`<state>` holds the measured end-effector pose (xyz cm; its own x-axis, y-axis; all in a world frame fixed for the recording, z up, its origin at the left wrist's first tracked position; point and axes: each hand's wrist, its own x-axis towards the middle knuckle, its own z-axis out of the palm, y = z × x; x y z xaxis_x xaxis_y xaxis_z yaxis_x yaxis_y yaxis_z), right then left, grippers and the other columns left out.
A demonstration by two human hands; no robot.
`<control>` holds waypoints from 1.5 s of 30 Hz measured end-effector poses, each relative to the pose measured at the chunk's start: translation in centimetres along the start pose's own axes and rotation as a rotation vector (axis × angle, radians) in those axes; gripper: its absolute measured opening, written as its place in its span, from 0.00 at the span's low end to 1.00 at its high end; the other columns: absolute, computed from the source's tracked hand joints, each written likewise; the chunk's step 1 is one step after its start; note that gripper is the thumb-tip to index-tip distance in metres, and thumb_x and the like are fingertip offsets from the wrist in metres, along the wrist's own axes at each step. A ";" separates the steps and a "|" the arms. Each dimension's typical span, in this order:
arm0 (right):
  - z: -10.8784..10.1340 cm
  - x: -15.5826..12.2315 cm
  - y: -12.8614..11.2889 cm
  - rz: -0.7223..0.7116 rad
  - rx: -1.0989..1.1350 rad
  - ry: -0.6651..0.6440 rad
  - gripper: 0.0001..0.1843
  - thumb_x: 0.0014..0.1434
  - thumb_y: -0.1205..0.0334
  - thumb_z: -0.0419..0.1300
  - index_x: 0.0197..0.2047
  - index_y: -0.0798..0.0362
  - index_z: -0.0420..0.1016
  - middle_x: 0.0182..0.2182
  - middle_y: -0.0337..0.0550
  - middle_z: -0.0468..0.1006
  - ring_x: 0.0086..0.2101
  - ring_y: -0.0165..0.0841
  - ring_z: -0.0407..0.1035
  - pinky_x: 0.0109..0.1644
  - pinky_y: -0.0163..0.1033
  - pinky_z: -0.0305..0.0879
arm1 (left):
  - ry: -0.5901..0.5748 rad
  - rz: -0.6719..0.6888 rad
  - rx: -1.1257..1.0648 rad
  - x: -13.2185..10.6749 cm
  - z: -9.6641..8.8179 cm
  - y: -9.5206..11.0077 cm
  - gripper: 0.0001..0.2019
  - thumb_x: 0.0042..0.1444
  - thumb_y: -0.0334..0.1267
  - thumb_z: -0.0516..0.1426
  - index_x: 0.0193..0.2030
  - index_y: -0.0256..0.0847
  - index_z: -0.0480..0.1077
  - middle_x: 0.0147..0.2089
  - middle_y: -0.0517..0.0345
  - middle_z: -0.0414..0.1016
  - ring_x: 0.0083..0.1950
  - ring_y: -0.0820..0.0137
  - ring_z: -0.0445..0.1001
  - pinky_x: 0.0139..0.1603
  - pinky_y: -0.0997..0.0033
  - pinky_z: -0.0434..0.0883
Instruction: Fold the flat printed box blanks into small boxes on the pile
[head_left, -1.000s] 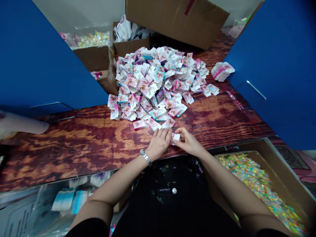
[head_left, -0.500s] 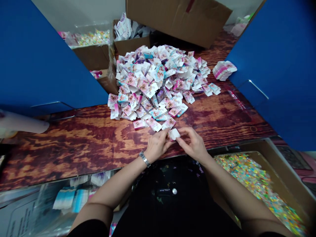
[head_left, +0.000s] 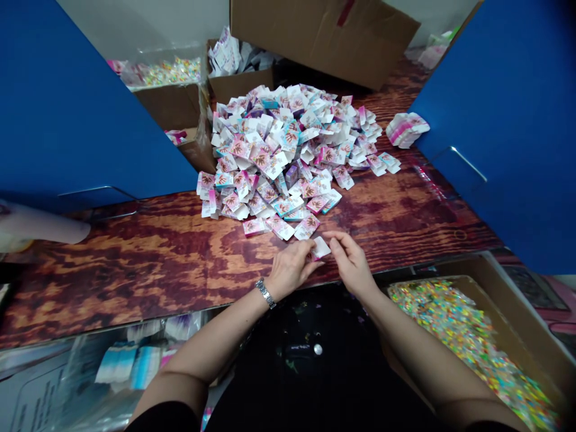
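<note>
My left hand (head_left: 290, 267) is closed around a small paper box (head_left: 321, 247) just above the table's front edge. The box's white open flap points right; its printed side is mostly hidden by my fingers. My right hand (head_left: 354, 263) is at the flap's right edge, with thumb and forefinger drawn together against it. Beyond my hands lies a big pile of small printed paper boxes (head_left: 279, 156), white with pink, blue or purple sides, many with flaps standing up. The nearest loose box (head_left: 307, 227) lies just past my left fingertips.
An open carton of colourful wrapped pieces (head_left: 445, 312) stands below the table at right. Behind the pile are cardboard boxes (head_left: 315, 36). Blue panels (head_left: 90, 120) flank the wooden table (head_left: 157, 258). A banded stack of flat boxes (head_left: 407, 129) lies at right.
The small box in my left hand has shifted slightly right and turned. My right thumb and forefinger have drawn closer together and moved slightly outward along the flap. The pile is unchanged.
</note>
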<state>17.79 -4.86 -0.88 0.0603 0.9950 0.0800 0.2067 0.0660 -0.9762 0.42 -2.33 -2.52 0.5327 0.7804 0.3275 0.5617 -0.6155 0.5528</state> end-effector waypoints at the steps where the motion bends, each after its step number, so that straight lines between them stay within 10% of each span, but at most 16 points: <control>1: 0.1 0.2 0.0 0.044 0.059 -0.004 0.14 0.64 0.53 0.54 0.48 0.49 0.73 0.40 0.42 0.78 0.39 0.33 0.73 0.44 0.39 0.71 | 0.001 -0.001 0.012 0.0 -0.1 0.1 0.19 0.62 0.46 0.55 0.55 0.40 0.59 0.44 0.52 0.74 0.43 0.66 0.75 0.42 0.68 0.72; 8: 0.5 0.6 -0.2 0.102 0.055 -0.044 0.14 0.58 0.53 0.62 0.43 0.52 0.77 0.37 0.43 0.80 0.37 0.35 0.74 0.43 0.39 0.71 | -0.011 -0.089 0.086 -0.2 -0.2 0.8 0.29 0.62 0.48 0.54 0.64 0.37 0.51 0.52 0.45 0.73 0.49 0.61 0.75 0.46 0.64 0.73; 26: 2.2 -2.0 0.2 -0.645 -0.653 0.110 0.28 0.63 0.73 0.52 0.65 0.56 0.58 0.51 0.51 0.76 0.49 0.38 0.72 0.55 0.45 0.69 | -0.063 -0.049 0.273 -0.1 -0.2 1.2 0.32 0.66 0.40 0.45 0.71 0.33 0.35 0.47 0.45 0.70 0.46 0.60 0.70 0.45 0.62 0.72; 38: 1.3 0.1 0.2 -0.177 -0.301 -0.163 0.17 0.63 0.64 0.54 0.55 0.52 0.69 0.46 0.47 0.76 0.44 0.35 0.73 0.48 0.40 0.70 | -0.062 -0.071 0.152 -1.0 -0.4 0.4 0.35 0.61 0.41 0.53 0.70 0.36 0.42 0.59 0.41 0.64 0.57 0.56 0.67 0.54 0.56 0.71; 42: -0.4 5.4 -1.0 -0.225 -0.383 -0.330 0.12 0.59 0.66 0.54 0.44 0.51 0.76 0.39 0.43 0.80 0.39 0.35 0.74 0.46 0.41 0.70 | 0.093 -0.068 0.113 -1.6 -1.8 -0.5 0.36 0.61 0.46 0.54 0.70 0.40 0.42 0.69 0.40 0.52 0.69 0.56 0.55 0.65 0.52 0.61; 45: -1.7 11.0 -4.0 -0.237 -0.351 -0.154 0.11 0.60 0.62 0.54 0.43 0.52 0.76 0.36 0.42 0.80 0.34 0.34 0.74 0.41 0.41 0.70 | 0.172 -0.109 0.115 -2.1 -2.4 -1.0 0.31 0.63 0.42 0.53 0.69 0.42 0.46 0.68 0.42 0.54 0.69 0.58 0.56 0.66 0.53 0.62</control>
<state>19.25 5.64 4.24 -0.1696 0.9567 0.2365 0.5179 0.2907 -0.8046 -2.75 -3.10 -1.89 0.3546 0.8444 0.4016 0.6840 -0.5271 0.5043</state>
